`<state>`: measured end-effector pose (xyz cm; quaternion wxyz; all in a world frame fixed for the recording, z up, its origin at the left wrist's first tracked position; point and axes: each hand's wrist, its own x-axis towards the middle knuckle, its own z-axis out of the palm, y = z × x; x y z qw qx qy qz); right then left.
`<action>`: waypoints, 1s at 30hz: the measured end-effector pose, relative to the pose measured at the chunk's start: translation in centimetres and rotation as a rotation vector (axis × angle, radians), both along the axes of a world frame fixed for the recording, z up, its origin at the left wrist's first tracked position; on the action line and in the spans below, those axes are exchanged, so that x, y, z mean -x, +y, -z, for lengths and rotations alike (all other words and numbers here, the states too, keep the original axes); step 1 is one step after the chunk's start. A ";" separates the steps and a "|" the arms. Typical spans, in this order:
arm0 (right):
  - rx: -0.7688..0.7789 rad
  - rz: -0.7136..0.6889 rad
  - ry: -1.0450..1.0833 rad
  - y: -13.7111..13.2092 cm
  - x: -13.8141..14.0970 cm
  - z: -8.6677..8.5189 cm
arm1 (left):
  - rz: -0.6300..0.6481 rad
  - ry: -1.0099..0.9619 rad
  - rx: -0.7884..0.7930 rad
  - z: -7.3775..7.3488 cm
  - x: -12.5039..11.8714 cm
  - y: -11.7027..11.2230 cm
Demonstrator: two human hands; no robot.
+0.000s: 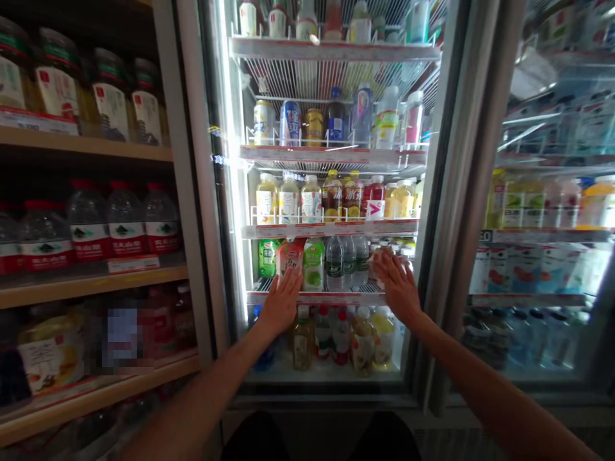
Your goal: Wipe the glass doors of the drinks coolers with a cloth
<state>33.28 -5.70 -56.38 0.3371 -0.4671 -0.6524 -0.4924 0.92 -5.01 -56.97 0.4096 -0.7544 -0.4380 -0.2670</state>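
My left hand (pixel 283 298) is stretched out flat, fingers extended, at the glass door (pixel 336 355) of a lit drinks cooler. It is in front of a pink-and-white carton (pixel 290 255), beside a green carton (pixel 314 266). My right hand (pixel 400 285) is at the right side of the same door, its fingers over what looks like a crumpled pale cloth (pixel 378 261). The cloth is mostly covered by the fingers. Behind the glass, between my hands, stand clear water bottles (pixel 335 264). Faint reflections show on the door.
Cooler shelves above and below hold several cans and bottles, such as a blue can (pixel 290 123). On the left, wooden shelves (pixel 86 144) carry red-capped water bottles (pixel 125 218). A metal door frame (pixel 473 192) separates a second cooler with cartons (pixel 526 269) on the right.
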 end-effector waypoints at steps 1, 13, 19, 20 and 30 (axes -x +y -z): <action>-0.014 -0.013 0.010 0.2 0.7 0.0 | -0.002 -0.001 0.001 0.2 0.1 0.0; 0.001 -0.089 -0.008 0.8 7.3 -1.4 | -0.019 0.024 -0.001 0.9 1.7 -0.2; 0.092 -0.194 -0.296 0.8 9.3 -1.3 | -0.043 0.023 -0.015 0.6 3.1 -0.2; 0.067 -0.176 -0.230 1.0 9.6 -2.1 | -0.049 0.020 -0.013 0.4 3.5 -0.2; 0.108 -0.328 -0.459 1.2 13.4 -2.3 | -0.097 -0.014 0.000 -0.1 5.6 -0.6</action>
